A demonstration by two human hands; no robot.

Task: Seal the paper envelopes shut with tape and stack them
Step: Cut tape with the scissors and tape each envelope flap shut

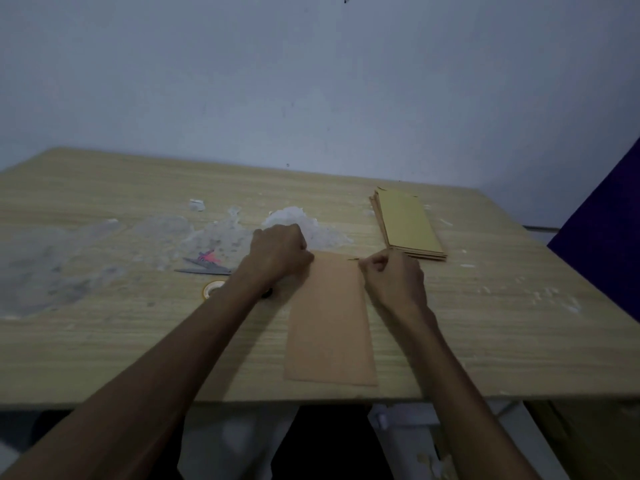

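Together we kept the envelope (330, 320) flat on the table (104, 341), left hand (280, 252) and right hand (393, 277) in a curled grip at its far corners, likely pressing tape across the flap.

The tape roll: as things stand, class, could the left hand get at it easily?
Probably yes. The tape roll lies on the table just beside the left forearm, nothing on it; the left hand would first have to leave the envelope.

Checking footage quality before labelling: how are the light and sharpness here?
Head view: dim, bluish light; soft overall; wide-angle lens bows the pale wooden table edge; scissors with pink handles blurred; tan paper envelope readable, its far end hidden by both hands.
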